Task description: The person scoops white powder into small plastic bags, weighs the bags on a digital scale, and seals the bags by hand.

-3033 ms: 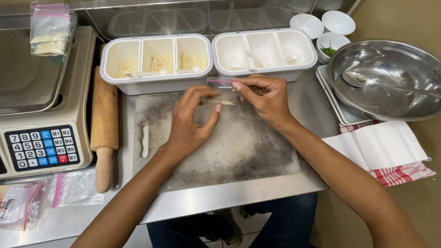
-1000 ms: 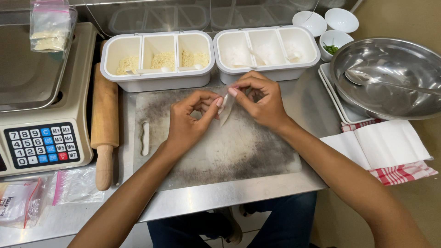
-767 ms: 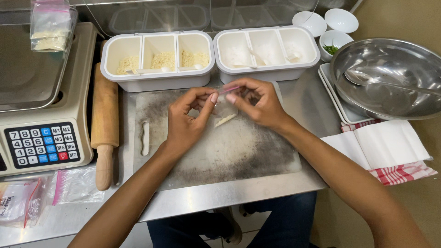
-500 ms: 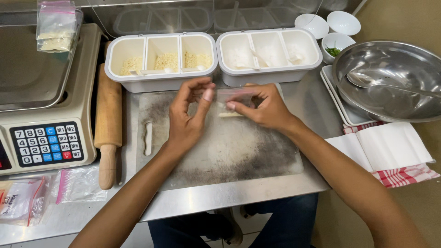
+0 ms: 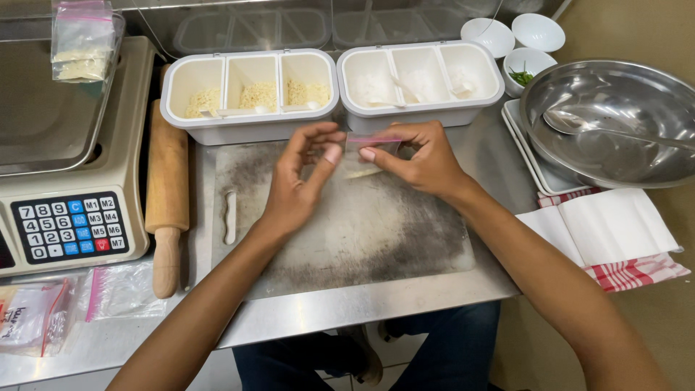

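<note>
Presently, grip: both hands are pinching a small clear zip bag (image 5: pixel 371 148) with a pink seal strip, holding it just above the far edge of the floured board (image 5: pixel 347 217).
Right hand (image 5: pixel 423 156): thumb and fingers are closing together on the bag's right end, at the strip.
Left hand (image 5: pixel 300 181): thumb and forefinger are meeting at the bag's left end; the other fingers are spreading free.
Contents: a pale, thin piece is showing through the plastic; what it is cannot be told.
Near left: a small dough roll (image 5: pixel 230 216) is lying on the board, apart from both hands.
Far: two white three-part containers, the grain tray (image 5: pixel 250 94) and the powder tray (image 5: pixel 420 80), are standing just beyond the bag.
Left: a wooden rolling pin (image 5: pixel 167 188) is resting beside a weighing scale (image 5: pixel 69 159).
Right: a steel bowl (image 5: pixel 615 123) is holding a spoon.
Risk, judged: the light two-point pinch is looking liable to slip, since floury fingertips grip smooth plastic poorly; the bag may then drop onto the flour.
Risk, judged: uneven pressing along the strip could be leaving the seal partly open.
</note>
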